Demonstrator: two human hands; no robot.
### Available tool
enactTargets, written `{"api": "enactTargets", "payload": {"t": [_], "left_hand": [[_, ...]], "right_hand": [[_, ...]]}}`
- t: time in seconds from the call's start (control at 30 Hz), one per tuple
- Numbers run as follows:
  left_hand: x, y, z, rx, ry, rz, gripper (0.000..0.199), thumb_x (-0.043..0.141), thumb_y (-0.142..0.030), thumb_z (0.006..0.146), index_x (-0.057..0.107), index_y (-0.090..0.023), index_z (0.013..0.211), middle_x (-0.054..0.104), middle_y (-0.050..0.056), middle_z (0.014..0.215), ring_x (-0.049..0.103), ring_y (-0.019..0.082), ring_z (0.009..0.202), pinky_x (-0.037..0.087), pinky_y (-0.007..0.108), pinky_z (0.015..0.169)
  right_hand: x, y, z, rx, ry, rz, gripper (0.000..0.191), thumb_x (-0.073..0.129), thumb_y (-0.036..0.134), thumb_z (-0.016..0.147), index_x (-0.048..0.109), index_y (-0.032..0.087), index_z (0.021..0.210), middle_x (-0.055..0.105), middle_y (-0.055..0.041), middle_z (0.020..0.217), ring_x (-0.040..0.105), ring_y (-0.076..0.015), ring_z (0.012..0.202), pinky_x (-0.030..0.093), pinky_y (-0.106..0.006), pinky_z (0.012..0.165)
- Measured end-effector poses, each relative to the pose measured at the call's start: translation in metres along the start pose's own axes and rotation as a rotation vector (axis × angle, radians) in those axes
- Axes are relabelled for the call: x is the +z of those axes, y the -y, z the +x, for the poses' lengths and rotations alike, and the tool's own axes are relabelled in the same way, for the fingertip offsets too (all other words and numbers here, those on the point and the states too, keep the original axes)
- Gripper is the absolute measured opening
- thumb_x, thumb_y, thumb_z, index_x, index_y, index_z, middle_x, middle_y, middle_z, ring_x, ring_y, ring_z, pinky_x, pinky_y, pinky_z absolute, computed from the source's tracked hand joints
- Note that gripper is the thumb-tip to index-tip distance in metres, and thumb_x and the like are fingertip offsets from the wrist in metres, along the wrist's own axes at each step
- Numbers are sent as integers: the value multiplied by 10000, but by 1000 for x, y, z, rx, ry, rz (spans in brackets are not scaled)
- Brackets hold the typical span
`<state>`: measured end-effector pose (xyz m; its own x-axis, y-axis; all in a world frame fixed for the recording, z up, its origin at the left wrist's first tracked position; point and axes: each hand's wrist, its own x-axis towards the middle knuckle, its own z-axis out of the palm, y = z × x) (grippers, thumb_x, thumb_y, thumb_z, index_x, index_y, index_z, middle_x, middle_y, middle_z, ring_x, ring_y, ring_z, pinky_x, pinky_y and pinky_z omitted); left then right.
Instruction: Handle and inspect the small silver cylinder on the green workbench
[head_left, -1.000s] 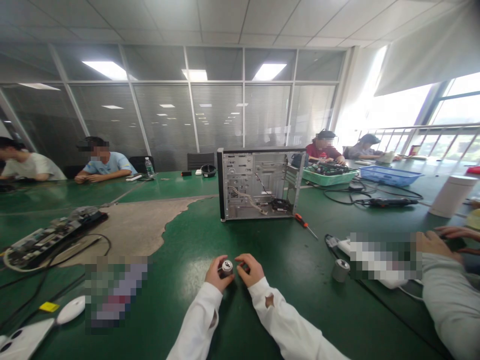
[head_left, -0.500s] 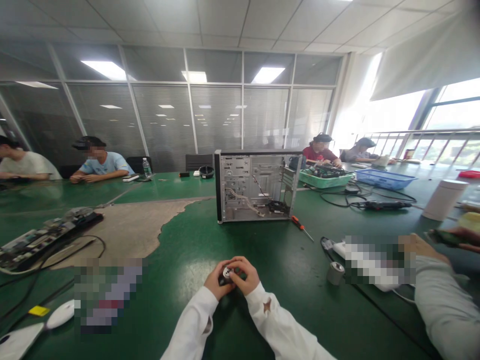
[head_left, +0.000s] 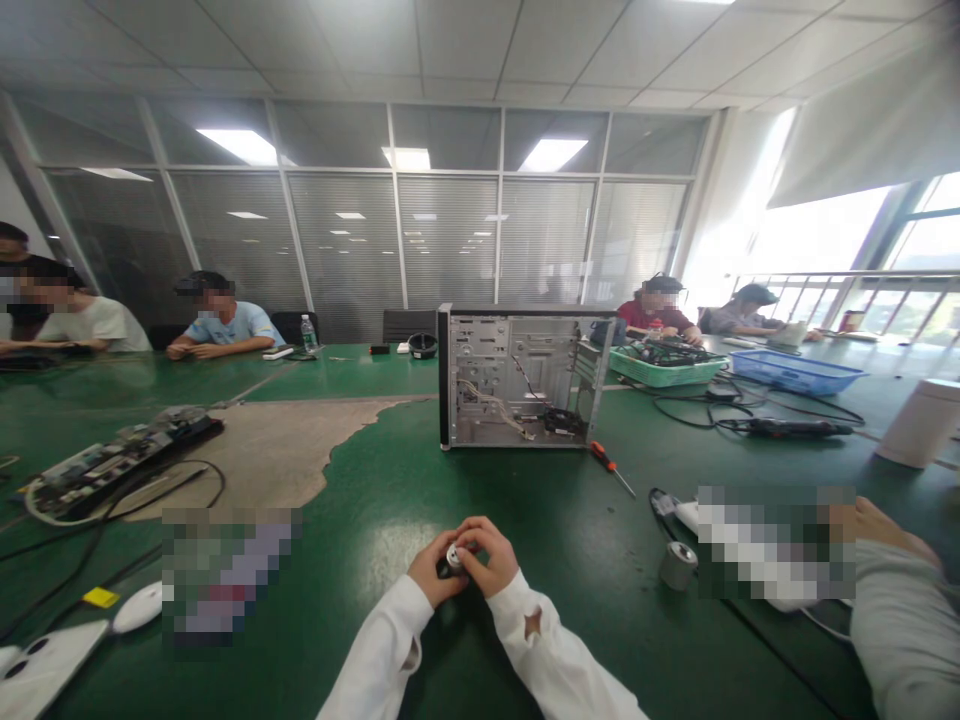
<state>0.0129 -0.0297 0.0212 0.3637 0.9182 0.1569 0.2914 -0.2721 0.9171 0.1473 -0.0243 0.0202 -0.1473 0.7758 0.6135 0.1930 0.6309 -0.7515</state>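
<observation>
Low over the green table, both hands meet around a small round part (head_left: 453, 556) with a pale silver face and a dark side. Its exact kind is too small to make out. My left hand (head_left: 433, 572) wraps it from the left and below. The fingers of my right hand (head_left: 491, 556) are curled, with the tips pressed at its upper right side. Beyond the hands stands an opened computer case (head_left: 525, 375), its inner bays and loose wires showing. An orange-handled screwdriver (head_left: 613, 468) lies by its lower right corner.
At right are a silver metal cylinder (head_left: 679, 566), cables and a co-worker's grey sleeve (head_left: 900, 590). Farther back sit a green basket (head_left: 667, 372) and a blue basket (head_left: 795, 372). A circuit assembly (head_left: 124, 462) lies left. Several people sit around the table.
The view has turned slightly left, so the surroundings sit farther right. Both hands stay around the small round part, with the right fingers slightly shifted. At right, the co-worker's dark item has left view.
</observation>
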Motion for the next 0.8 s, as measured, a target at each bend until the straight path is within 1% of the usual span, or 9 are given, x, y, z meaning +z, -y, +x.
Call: {"api": "enactTargets", "payload": {"t": [0.1, 0.2, 0.37, 0.47, 0.57, 0.7, 0.8], "left_hand": [[0, 3, -1, 24, -23, 32, 520, 587, -121, 536, 430, -147, 1031, 589, 60, 960, 538, 196, 891, 398, 295, 787], [2, 4, -3, 16, -56, 76, 480, 585, -128, 529, 465, -164, 992, 598, 37, 923, 545, 194, 851, 403, 289, 763], [5, 0, -7, 2, -113, 104, 463, 583, -117, 510, 487, -182, 959, 602, 19, 893, 541, 196, 829, 399, 287, 747], [5, -1, -6, 0, -150, 141, 412, 584, -107, 500, 505, -170, 899, 602, 19, 838, 542, 187, 790, 398, 286, 733], [3, 0, -4, 23, -188, 192, 339, 576, -104, 507, 520, -155, 837, 588, 25, 788, 535, 183, 770, 399, 292, 724], [-5, 5, -2, 51, -246, 250, 327, 588, -114, 503, 530, -155, 823, 549, 45, 834, 516, 192, 821, 408, 306, 733], [-14, 14, 0, 28, -261, 279, 347, 593, -147, 523, 527, -159, 863, 529, 58, 879, 505, 199, 868, 408, 319, 760]], "right_hand": [[-1, 1, 0, -21, 23, -3, 110, 491, 134, 630, 574, 189, 679, 523, -28, 783, 516, -126, 727, 442, -217, 589], [0, 1, -1, -37, 30, 17, 115, 482, 141, 647, 568, 191, 705, 522, -29, 790, 517, -124, 730, 442, -215, 590], [2, -1, 0, -66, -28, 28, 94, 473, 174, 667, 550, 191, 719, 532, -26, 771, 518, -120, 706, 425, -212, 569], [-2, -4, 2, -68, -69, -5, 92, 457, 192, 688, 538, 189, 732, 539, -24, 759, 517, -120, 700, 415, -212, 564], [-12, -12, 4, -27, -75, -117, 100, 439, 192, 706, 532, 186, 743, 542, -28, 765, 514, -121, 715, 408, -213, 574], [-23, -35, 4, 100, 29, -425, 93, 461, 186, 684, 552, 192, 705, 549, -31, 784, 510, -136, 760, 399, -246, 656], [-25, -51, 3, 165, 77, -539, 73, 501, 185, 647, 570, 205, 657, 556, -29, 795, 508, -154, 777, 388, -270, 669]]}}
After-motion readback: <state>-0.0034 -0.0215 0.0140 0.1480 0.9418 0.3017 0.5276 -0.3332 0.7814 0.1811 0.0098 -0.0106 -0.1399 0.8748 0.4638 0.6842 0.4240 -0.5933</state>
